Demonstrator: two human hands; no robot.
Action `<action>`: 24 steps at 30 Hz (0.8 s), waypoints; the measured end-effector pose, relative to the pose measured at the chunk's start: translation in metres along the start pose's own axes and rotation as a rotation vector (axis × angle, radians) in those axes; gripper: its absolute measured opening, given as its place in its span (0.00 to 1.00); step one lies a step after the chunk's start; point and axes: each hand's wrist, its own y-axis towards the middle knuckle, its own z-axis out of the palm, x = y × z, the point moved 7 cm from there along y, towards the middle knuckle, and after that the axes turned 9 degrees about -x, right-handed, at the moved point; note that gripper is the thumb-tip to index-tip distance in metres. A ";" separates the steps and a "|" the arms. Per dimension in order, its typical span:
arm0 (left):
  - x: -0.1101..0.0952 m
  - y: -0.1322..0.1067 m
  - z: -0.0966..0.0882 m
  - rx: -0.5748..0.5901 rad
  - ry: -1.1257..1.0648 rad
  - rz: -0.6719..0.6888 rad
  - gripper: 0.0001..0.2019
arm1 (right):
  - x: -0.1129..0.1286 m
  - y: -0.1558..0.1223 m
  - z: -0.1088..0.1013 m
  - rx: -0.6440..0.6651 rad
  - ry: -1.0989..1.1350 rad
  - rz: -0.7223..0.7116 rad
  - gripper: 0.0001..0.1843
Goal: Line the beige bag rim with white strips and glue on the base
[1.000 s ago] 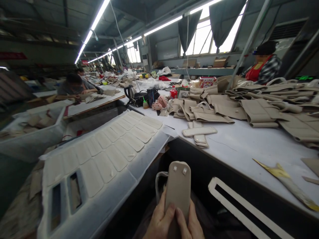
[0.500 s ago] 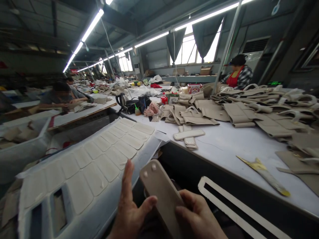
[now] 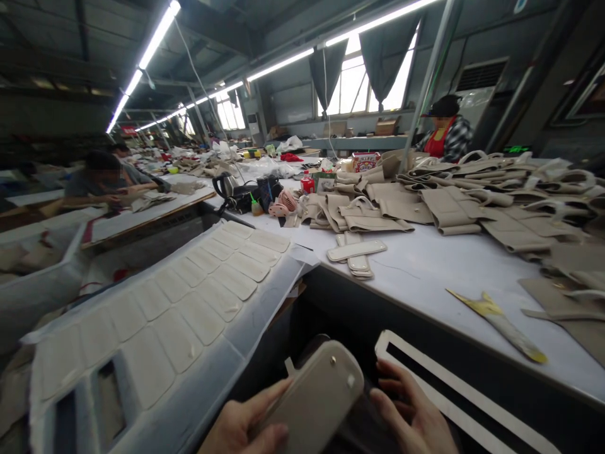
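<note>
In my left hand [image 3: 248, 416] is a beige leather-like strip [image 3: 319, 400] with a rounded end and two small metal studs. The fingers close on its left edge, and a small pale tab sticks out there. Just right of the strip, my right hand [image 3: 413, 410] has its fingers apart and holds nothing. A pale slotted frame [image 3: 444, 384] lies behind and beside that hand. To the left, a board [image 3: 236, 334] carries several cream rounded panels [image 3: 179, 328] in rows.
On the white table [image 3: 401, 277] lie a small stack of beige strips [image 3: 357, 252] and a yellow-and-grey pointed tool [image 3: 501, 328]. Beige bag pieces [image 3: 454, 208] heap at the right. A pink fan [image 3: 285, 203] and red can [image 3: 307, 183] stand behind. One person [image 3: 447, 132] sits beyond, others at left.
The strip has passed from my right hand to my left and now tilts the other way. My right hand has let go and moved right; my left hand has closed on the strip.
</note>
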 end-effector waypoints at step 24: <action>-0.025 0.071 0.022 -0.403 -0.006 0.272 0.20 | 0.046 0.008 0.077 -0.145 0.126 -0.104 0.24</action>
